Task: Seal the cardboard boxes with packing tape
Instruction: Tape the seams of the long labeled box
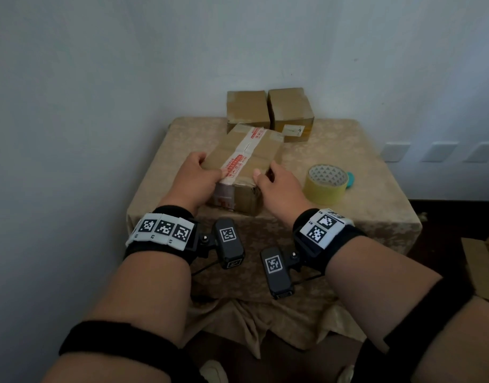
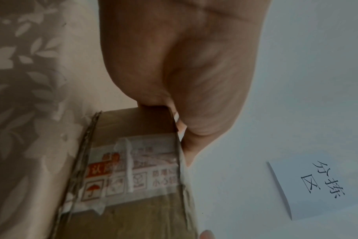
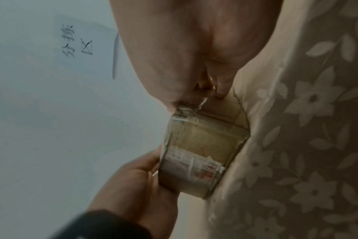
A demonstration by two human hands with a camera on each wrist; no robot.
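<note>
Cardboard was under both my hands: the box (image 1: 244, 161) sat near the front middle of the cloth-covered table (image 1: 362, 189), turned at an angle, with a strip of white tape printed in red (image 1: 242, 153) running along its top seam. My left hand (image 1: 194, 179) gripped the near left corner, thumb on top by the tape end and fingers curled round the side. My right hand (image 1: 276, 183) clamped the near right corner, thumb on top and fingers wrapped down the right side. From the left wrist view, the printed tape folded over the box's near face. A roll of yellowish packing tape (image 1: 326, 183) stood on the table to the right, well apart from my right hand. Two more boxes (image 1: 269, 111) stood side by side at the back edge against the wall.
</note>
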